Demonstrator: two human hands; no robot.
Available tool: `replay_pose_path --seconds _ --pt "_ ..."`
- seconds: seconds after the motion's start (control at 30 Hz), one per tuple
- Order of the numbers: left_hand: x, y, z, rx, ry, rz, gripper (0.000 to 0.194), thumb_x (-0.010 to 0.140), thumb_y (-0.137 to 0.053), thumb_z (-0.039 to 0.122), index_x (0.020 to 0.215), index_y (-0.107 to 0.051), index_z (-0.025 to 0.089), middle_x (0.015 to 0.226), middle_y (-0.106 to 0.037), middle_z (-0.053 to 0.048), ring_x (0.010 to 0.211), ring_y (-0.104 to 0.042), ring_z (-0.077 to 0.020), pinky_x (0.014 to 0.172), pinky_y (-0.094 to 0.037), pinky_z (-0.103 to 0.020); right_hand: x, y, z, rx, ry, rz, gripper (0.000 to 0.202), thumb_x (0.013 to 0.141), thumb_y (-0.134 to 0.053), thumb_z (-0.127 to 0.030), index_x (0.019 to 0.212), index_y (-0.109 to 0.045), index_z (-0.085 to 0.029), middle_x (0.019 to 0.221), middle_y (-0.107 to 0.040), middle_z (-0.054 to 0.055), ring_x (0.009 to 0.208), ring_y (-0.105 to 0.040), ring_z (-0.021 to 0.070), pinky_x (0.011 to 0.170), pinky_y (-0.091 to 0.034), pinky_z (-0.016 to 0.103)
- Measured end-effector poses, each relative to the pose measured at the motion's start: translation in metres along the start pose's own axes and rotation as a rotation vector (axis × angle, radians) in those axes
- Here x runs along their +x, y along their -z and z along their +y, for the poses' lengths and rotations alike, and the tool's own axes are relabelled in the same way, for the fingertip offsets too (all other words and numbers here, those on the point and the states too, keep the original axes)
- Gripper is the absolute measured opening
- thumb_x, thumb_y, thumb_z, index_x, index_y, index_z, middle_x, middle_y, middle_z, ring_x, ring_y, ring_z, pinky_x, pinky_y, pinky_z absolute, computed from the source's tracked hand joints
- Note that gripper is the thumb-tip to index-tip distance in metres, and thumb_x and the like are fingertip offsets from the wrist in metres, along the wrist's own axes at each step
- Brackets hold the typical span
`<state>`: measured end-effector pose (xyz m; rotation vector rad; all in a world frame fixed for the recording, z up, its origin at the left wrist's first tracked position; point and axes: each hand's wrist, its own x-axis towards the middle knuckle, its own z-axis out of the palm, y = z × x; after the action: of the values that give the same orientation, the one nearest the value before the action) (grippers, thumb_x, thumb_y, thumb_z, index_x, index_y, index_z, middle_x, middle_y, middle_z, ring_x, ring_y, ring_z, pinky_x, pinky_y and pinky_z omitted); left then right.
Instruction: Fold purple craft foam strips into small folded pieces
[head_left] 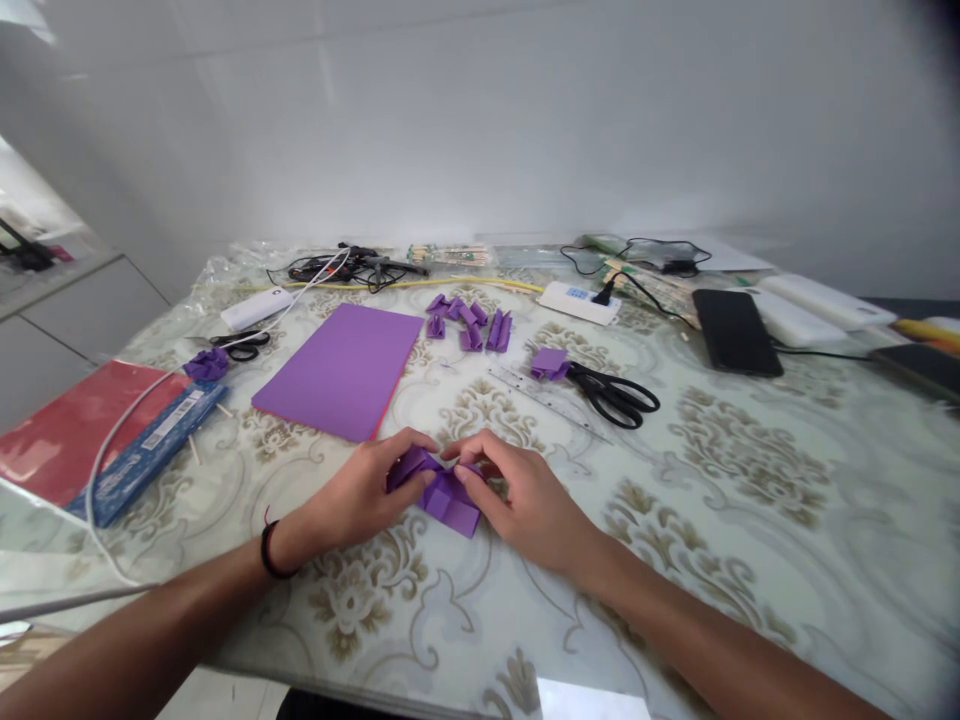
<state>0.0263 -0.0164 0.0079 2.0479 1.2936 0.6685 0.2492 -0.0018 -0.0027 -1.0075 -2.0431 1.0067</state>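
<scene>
Fingers [411,438] of the left hand [360,490] and right hand [525,500] are clamped on the folded paper [450,506] just above the table [825,560], some tips lost behind it, its inner creases hard for me to make out. Beyond lie a purple sheet [345,365], a see-through ruler [551,405], and scissors [592,383] whose blades a purple block [550,362] hides; at far right, a dark device [919,368] is cut off.

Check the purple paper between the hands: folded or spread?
Folded: the purple paper shows creases and overlapping flaps between the left hand and right hand.
</scene>
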Motion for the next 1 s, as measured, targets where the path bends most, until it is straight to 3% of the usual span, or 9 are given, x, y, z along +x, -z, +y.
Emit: replay_pose_path --seconds 0.17,0.27,0.33,0.43,0.63,0.8,1.0 --pt "0.0 -0.002 0.001 -0.009 -0.007 0.004 0.023 0.094 -0.06 0.023 0.117 -0.062 0.022 0.091 -0.071 0.0 0.068 -0.057 -0.0133 0.065 -0.043 -0.024 -0.001 -0.005 -0.003 0.023 -0.018 0.012 0.006 0.1 -0.053 -0.026 0.094 -0.053 -0.024 0.097 -0.072 0.004 0.075 -0.066 0.017 0.062 -0.052 0.029" --pt "0.0 -0.003 0.002 0.003 0.028 0.069 0.024 0.093 -0.055 0.018 0.116 -0.062 0.022 0.089 -0.072 0.0 0.066 -0.058 -0.0132 0.066 -0.044 -0.025 -0.003 -0.01 -0.003 0.082 -0.019 0.048 0.007 0.099 -0.055 -0.026 0.104 -0.051 -0.024 0.107 -0.067 0.006 0.082 -0.066 0.0176 0.066 -0.056 0.03" --pt "0.0 -0.003 0.002 0.019 0.052 0.12 0.023 0.092 -0.055 0.017 0.113 -0.062 0.021 0.085 -0.07 0.001 0.066 -0.059 -0.014 0.067 -0.045 -0.026 -0.004 -0.013 -0.002 0.108 0.049 0.125 0.02 0.096 -0.06 -0.024 0.112 -0.048 -0.026 0.117 -0.06 0.008 0.088 -0.065 0.018 0.073 -0.058 0.033" --pt "0.001 -0.003 0.003 0.034 0.075 0.185 0.02 0.091 -0.055 0.018 0.109 -0.062 0.021 0.081 -0.069 0.002 0.069 -0.061 -0.0151 0.069 -0.045 -0.026 -0.004 -0.016 0.001 0.09 0.17 0.19 0.028 0.092 -0.066 -0.019 0.112 -0.047 -0.027 0.114 -0.053 0.006 0.089 -0.062 0.0176 0.08 -0.059 0.036" --pt "0.0 -0.004 0.0 0.023 0.086 0.217 0.017 0.089 -0.054 0.014 0.102 -0.063 0.02 0.08 -0.069 0.002 0.069 -0.061 -0.0146 0.068 -0.044 -0.025 -0.004 -0.012 -0.005 -0.076 0.224 0.113 0.006 0.099 -0.058 -0.018 0.1 -0.057 -0.024 0.111 -0.057 0.008 0.089 -0.064 0.019 0.083 -0.059 0.037" --pt "0.002 -0.006 -0.003 -0.006 0.126 0.262 0.008 0.091 -0.055 0.018 0.091 -0.063 0.018 0.079 -0.069 0.0 0.071 -0.062 -0.0159 0.069 -0.044 -0.027 -0.006 -0.012 -0.005 -0.122 0.212 0.011 0.021 0.104 -0.05 -0.021 0.116 -0.067 -0.022 0.12 -0.066 0.011 0.11 -0.067 0.0231 0.098 -0.056 0.042" --pt "0.002 -0.008 -0.002 -0.039 0.15 0.234 0.009 0.093 -0.057 0.022 0.093 -0.065 0.018 0.08 -0.07 -0.002 0.072 -0.062 -0.0171 0.069 -0.045 -0.029 -0.004 -0.016 -0.001 -0.145 0.083 -0.082 0.032 0.095 -0.068 -0.018 0.127 -0.065 -0.021 0.12 -0.074 0.008 0.11 -0.07 0.0248 0.096 -0.057 0.04"
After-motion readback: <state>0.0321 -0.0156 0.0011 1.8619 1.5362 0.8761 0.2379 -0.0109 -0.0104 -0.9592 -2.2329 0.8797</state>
